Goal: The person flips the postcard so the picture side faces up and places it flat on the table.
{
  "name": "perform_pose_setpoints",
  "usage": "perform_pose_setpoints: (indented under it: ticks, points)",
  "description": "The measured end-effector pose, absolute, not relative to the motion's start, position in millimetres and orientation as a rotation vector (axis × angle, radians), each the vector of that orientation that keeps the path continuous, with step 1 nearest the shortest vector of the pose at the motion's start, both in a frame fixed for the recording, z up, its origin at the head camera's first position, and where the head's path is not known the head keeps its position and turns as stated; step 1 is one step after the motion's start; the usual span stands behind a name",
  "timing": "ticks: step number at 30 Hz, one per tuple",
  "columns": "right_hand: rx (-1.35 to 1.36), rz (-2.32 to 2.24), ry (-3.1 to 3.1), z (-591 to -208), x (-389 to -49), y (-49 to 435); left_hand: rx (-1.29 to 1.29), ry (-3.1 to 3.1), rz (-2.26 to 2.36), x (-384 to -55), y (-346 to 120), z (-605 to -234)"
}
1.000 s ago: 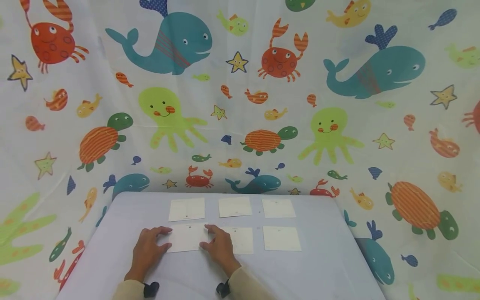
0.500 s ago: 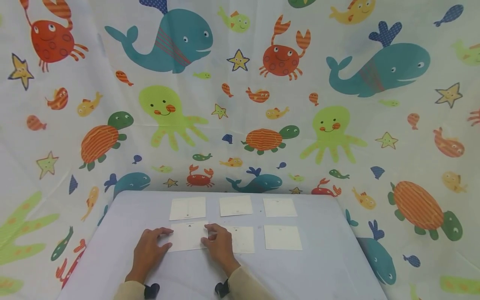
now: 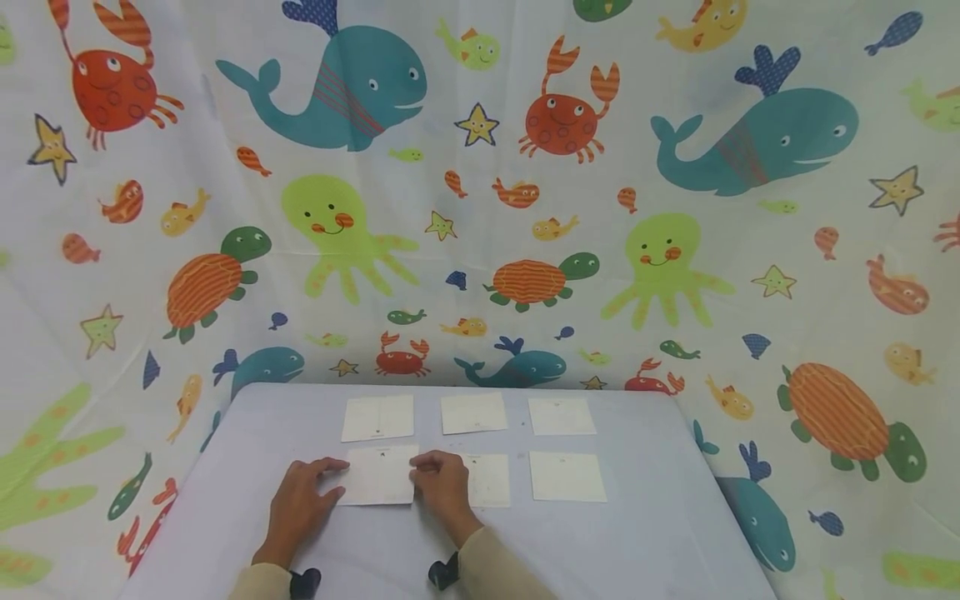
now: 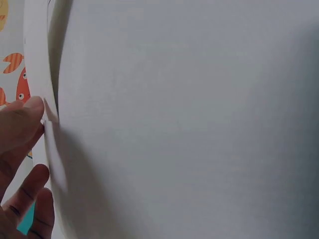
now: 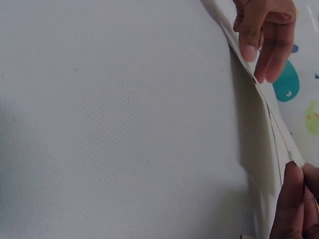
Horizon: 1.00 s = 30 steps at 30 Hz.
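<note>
A white paper card (image 3: 378,482) with a small dark mark near its far edge lies in front of me at the near left of the group. My left hand (image 3: 298,507) is at its left edge, thumb and index finger apart in a loose curve with fingertips right at the edge. On the opposite side, my right hand (image 3: 442,487) pinches the right edge between thumb and fingers. The right wrist view shows those pinching fingers (image 5: 288,201) low on the right, and a narrow gap along the paper edges. The left wrist view catches fingers (image 4: 36,177) beside the paper edge.
Several similar white cards lie in two rows: a back left card (image 3: 377,418), a back middle one (image 3: 474,413), a back right one (image 3: 561,417), a partly covered near middle one (image 3: 489,483) and a near right one (image 3: 567,477). Behind the white table (image 3: 637,542) hangs a sea-animal curtain (image 3: 465,192).
My right thumb and index finger have come together on the card's right edge. The card's near edge has shifted slightly and now shows a dark line beneath it. The left hand has hardly moved.
</note>
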State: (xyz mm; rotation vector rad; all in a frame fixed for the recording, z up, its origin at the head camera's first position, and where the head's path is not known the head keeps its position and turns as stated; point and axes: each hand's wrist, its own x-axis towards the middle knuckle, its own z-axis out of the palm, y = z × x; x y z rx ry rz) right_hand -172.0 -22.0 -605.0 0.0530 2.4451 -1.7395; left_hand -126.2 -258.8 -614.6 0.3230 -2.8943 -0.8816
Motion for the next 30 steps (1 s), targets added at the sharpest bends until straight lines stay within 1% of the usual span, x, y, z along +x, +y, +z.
perform_pose_setpoints:
  ticks: [6, 15, 30]
  points:
    - [0.098, -1.861, 2.331, -607.4, -172.5, -18.3, 0.372, -2.899, -0.984, -129.4, -259.4, -613.3]
    - [0.105, -1.905, 2.259, -605.6, -176.8, -12.7, 0.44, -2.857, -1.166, -132.0, -261.4, -603.3]
    - [0.029, -1.837, 2.227, -585.3, -177.7, -4.6, 0.522, -2.796, -1.171, -128.7, -267.0, -585.6]
